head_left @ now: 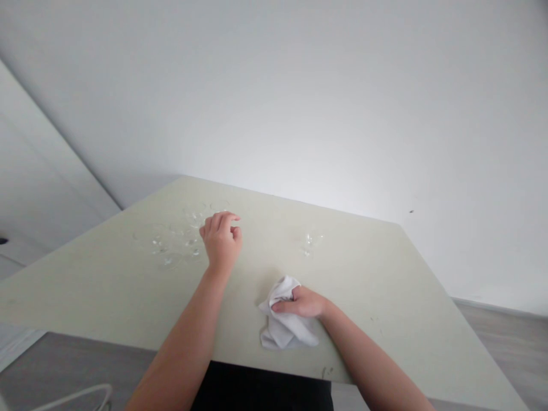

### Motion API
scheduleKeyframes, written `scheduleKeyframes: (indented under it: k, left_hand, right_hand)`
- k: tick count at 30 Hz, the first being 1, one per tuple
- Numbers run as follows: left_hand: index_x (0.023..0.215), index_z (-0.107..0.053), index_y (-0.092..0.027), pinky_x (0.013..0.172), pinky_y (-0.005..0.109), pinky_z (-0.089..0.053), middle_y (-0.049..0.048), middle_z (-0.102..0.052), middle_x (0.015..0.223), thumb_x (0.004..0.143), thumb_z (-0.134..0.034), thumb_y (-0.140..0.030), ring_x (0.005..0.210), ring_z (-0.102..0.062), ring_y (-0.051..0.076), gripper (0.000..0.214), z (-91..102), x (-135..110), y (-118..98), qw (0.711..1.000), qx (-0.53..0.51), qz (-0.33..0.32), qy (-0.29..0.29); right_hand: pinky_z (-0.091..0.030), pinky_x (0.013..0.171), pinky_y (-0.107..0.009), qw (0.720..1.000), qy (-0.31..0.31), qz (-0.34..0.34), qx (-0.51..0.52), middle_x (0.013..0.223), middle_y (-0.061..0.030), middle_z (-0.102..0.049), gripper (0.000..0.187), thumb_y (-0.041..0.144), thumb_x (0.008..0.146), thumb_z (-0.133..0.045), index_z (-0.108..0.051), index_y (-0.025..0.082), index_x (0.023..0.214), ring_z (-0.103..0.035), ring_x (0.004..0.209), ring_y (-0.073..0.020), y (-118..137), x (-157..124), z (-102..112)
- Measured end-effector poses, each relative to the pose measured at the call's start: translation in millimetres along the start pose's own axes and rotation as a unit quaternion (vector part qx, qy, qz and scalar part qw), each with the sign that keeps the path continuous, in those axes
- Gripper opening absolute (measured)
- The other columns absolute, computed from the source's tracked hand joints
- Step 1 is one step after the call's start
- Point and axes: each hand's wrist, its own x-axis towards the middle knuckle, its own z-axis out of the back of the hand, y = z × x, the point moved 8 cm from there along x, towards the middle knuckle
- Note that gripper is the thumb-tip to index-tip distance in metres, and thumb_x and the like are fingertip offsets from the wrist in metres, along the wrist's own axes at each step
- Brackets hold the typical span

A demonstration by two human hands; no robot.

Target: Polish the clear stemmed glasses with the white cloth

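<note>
A crumpled white cloth [285,328] lies on the table near its front edge, and my right hand [305,302] grips it with the thumb on top. Farther forward and to the left, my left hand [221,237] is raised with bent fingers. A gap shows between its thumb and index finger, and nothing is visible in it. Several clear glass vessels [173,245] stand close together just left of and behind that hand; their outlines blur into one another. Right of centre, apart from them, is another small clear glass vessel [309,244], its exact shape hard to make out.
The pale greenish table [359,268] reaches back to a white wall [299,103]. Dark marks [327,373] show by its front edge. A white panel [38,171] is at the left, and a white curved tube or cable [81,393] at lower left.
</note>
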Motion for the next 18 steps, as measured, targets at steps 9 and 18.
scheduleKeyframes:
  k: [9, 18]
  left_hand:
    - [0.098, -0.063, -0.021, 0.095, 0.042, -0.032, 0.0089, -0.065, 0.106, 0.078, -0.054, -0.01, 0.109, -0.054, 0.03, 0.024, 2.2, -0.3, 0.2, 1.0, 0.002, 0.015, -0.014]
    - [0.098, -0.061, -0.02, 0.097, 0.044, -0.033, 0.0105, -0.064, 0.107, 0.076, -0.052, -0.008, 0.11, -0.053, 0.03, 0.026, 1.5, 1.3, 2.1, 0.999, -0.018, 0.031, -0.003]
  right_hand:
    - [-0.045, 0.072, -0.026, 1.0, 0.002, 0.007, -0.003, 0.08, 0.0005, -0.061, 0.032, 0.048, 0.084, -0.065, -0.066, 0.016, 0.09, -0.055, 0.075, -0.0139, 1.0, 0.9, -1.5]
    - [-0.047, 0.073, -0.027, 0.999, -0.011, -0.033, -0.027, 0.08, -0.0009, -0.064, 0.036, 0.051, 0.083, -0.066, -0.069, 0.016, 0.092, -0.057, 0.079, -0.0166, -4.7, 0.0, 0.4]
